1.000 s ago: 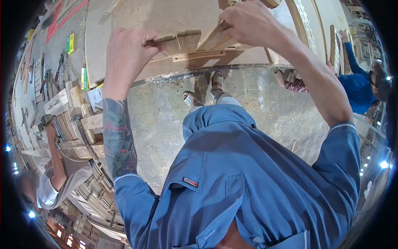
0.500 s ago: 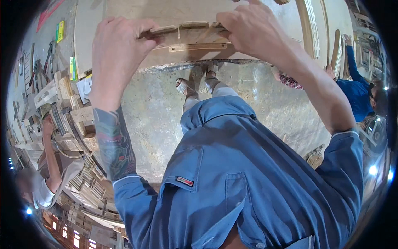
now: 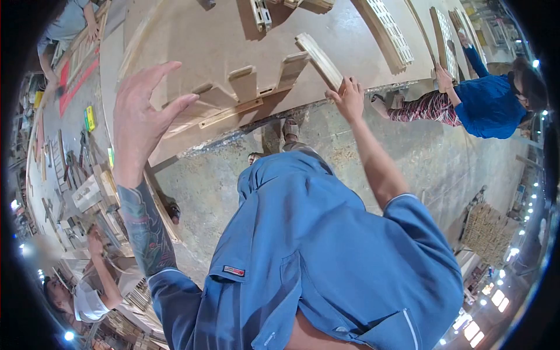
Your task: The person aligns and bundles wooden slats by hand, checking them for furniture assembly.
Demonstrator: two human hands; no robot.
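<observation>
Left hand (image 3: pixel 140 114), at 10 o'clock: grip wide open, thumb and fingers well apart, holding nothing. Right hand (image 3: pixel 350 100), at 1 o'clock: grip closed on the near end of a board (image 3: pixel 318 58). Board points toward 11 o'clock at the counter (image 3: pixel 181 35); contact there cannot be told. Slats (image 3: pixel 242 84) lie between the hands, beside a strip (image 3: pixel 230 114).

Along the bench's (image 3: pixel 192 41) near edge I count three short raised wooden pieces (image 3: pixel 242 73), one two-holed strip (image 3: pixel 230 114) and one longer board (image 3: pixel 319 61).
</observation>
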